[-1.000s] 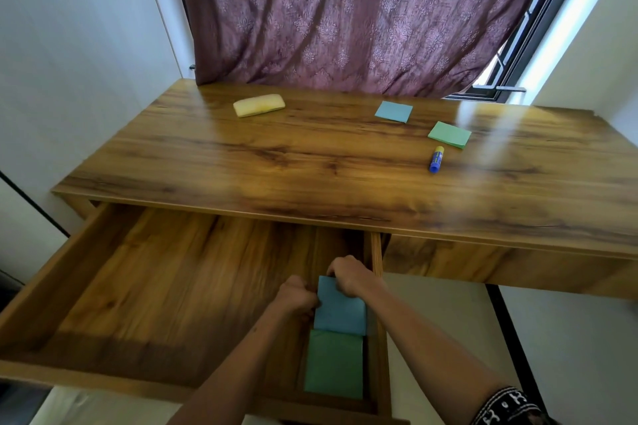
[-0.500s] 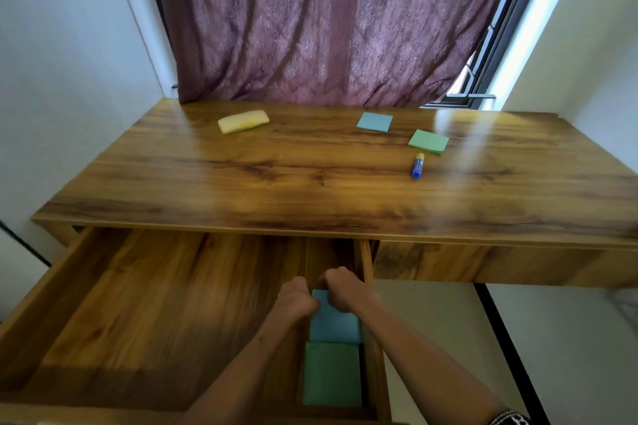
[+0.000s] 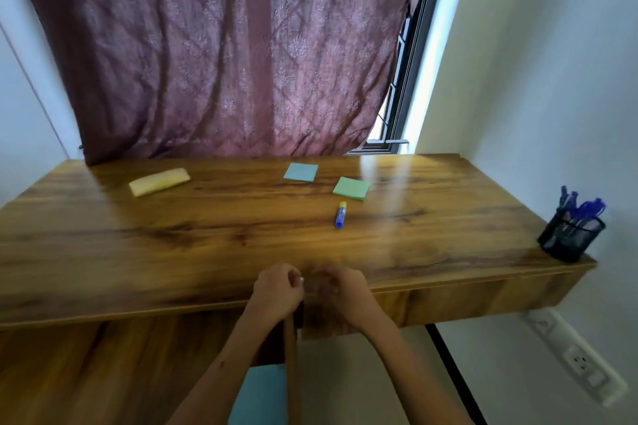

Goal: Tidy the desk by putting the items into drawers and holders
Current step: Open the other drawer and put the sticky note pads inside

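My left hand [image 3: 278,290] and my right hand [image 3: 340,291] hover side by side over the front edge of the wooden desk [image 3: 207,245], fingers curled, nothing visible in them; both are blurred. Below them the left drawer [image 3: 103,373] stands open, with a blue sticky-note pad [image 3: 262,393] lying by its right wall. On the desk top lie a yellow sponge-like block [image 3: 159,181], a blue note pad [image 3: 301,172], a green note pad [image 3: 351,188] and a blue glue stick [image 3: 340,215].
A black mesh pen holder [image 3: 569,238] with several blue pens stands at the desk's right front corner. A maroon curtain [image 3: 224,45] hangs behind the desk. A socket strip [image 3: 580,362] runs along the right wall, low down.
Both hands let go of the blue pad in the drawer and rose to the desk's front edge. The view tilted up, so the green pad in the drawer is out of frame.
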{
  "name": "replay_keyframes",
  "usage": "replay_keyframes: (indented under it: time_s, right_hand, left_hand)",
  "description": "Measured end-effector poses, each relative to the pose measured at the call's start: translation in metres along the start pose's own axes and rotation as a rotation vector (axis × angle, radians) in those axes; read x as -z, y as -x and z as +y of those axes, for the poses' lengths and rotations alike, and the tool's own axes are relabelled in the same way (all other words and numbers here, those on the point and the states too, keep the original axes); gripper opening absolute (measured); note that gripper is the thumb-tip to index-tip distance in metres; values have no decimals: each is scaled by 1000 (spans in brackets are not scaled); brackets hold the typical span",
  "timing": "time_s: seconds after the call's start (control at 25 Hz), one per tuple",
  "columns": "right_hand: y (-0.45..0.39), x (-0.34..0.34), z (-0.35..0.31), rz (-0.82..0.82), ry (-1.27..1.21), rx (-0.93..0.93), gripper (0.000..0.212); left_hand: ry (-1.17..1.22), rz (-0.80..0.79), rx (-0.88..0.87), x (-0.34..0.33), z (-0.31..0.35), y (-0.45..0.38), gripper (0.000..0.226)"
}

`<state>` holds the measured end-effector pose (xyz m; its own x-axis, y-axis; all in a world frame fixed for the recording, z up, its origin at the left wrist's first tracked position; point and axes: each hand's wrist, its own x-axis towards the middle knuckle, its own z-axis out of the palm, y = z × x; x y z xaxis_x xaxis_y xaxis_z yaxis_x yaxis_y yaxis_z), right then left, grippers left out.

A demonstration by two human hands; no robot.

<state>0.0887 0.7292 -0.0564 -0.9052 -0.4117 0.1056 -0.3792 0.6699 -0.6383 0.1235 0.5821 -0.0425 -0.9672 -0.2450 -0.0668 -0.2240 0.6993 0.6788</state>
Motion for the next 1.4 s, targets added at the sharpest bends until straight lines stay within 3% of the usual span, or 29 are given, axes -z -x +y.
replay_keyframes:
  time_s: [0.24,0.56,0.96,1.24,1.4]
  right_hand:
    - [-38,79,80,34,-43,-75,32]
    - [-97,123,128,15,-76,-110,47]
    - [-242,109,159,-62,-11,-271,71]
    - [-335,90,171,-167,212,-355,92]
    - [-363,83,172,-277,361,-391,109]
  left_hand:
    - [71,142,-18,-47,68,-39,19]
    - [102,247,92,-81,106,-90,21]
    - [116,313,236,-63,91,-235,17]
    - [8,371,259,-50,79,-357,49]
    - [-62,322,300,-52,62,-409,53]
